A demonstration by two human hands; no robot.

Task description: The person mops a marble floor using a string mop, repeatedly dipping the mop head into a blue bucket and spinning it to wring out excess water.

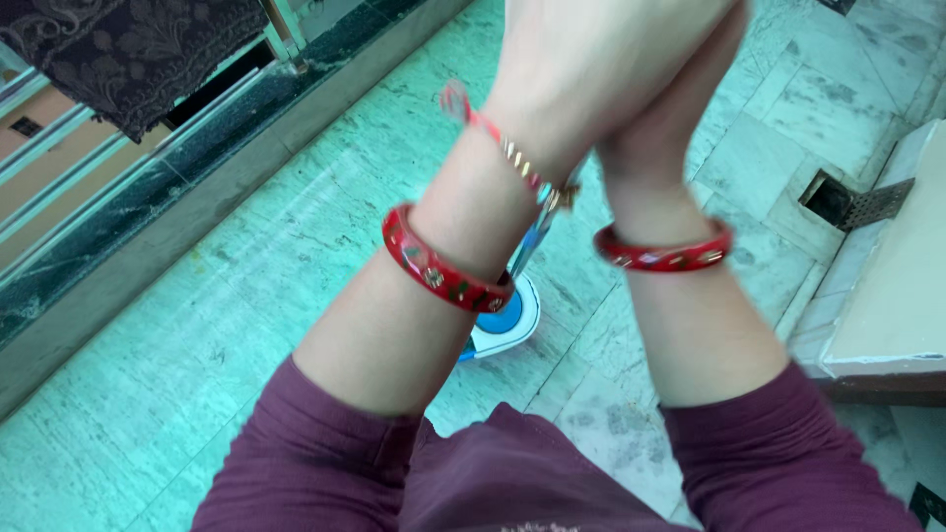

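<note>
Looking down through the head camera, I log these lines, placing everything against the mop base.

Mop base: a round white and blue mop base [507, 320] rests on the pale green marble floor [246, 325], showing in the gap between my two forearms.

Mop handle: a thin handle [532, 236] rises from the mop base up toward my hands; its top is hidden behind my wrists.

Left hand: my left hand [591, 59] is raised above the mop base, pressed against the right one. The fingers run out of the top of the picture, so I cannot tell whether it grips the handle.

Right hand: my right hand [680, 99] sits behind the left, just up and right of the mop base (mostly covered, grip likewise impossible to tell).

Bangles: a red patterned bangle [443, 264] circles the left wrist beside the mop base; another [662, 254] circles the right wrist. A red beaded thread [503, 148] sits higher on the left wrist.

Sleeves: maroon sleeves [325, 463] lie below the mop base.

Railing: a dark cloth [128, 49] hangs on a railing far up-left of the mop base.

Drain: a floor drain grate [852, 202] lies right of the mop base, beside a stone step [902, 286].
</note>
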